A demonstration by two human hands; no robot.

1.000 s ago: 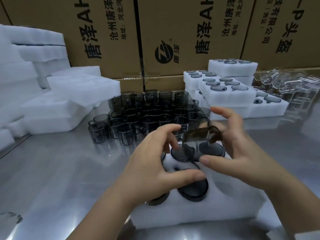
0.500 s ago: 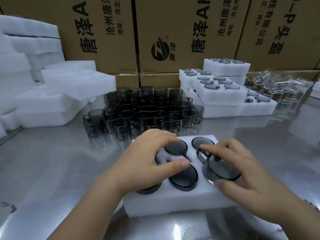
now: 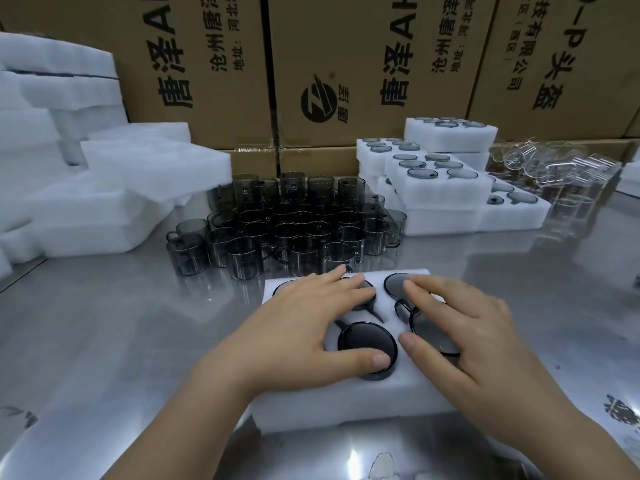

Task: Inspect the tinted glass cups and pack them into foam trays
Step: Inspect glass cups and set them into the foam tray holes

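On tray [image 3: 346, 403], centre front of table [image 3: 104, 341]: seating step. Press straight down and evenly until tops sit flush with the foam, with handles lined up to their slots and no forcing. Left hand [image 3: 294, 327] flat, fingers straight and spread over rear cups [image 3: 281, 288], thumb on front-middle cup [image 3: 363, 344]. Right hand [image 3: 464, 327] flat likewise, resting on front-right cup [image 3: 429, 330], fingertips at rear-right cup [image 3: 394, 284]. Neither grips anything. Unpacked cups [image 3: 284, 230] stand behind tray.

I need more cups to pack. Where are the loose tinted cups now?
Head view, centre: the loose tinted cups stand clustered just behind the near foam tray, left of the filled trays.
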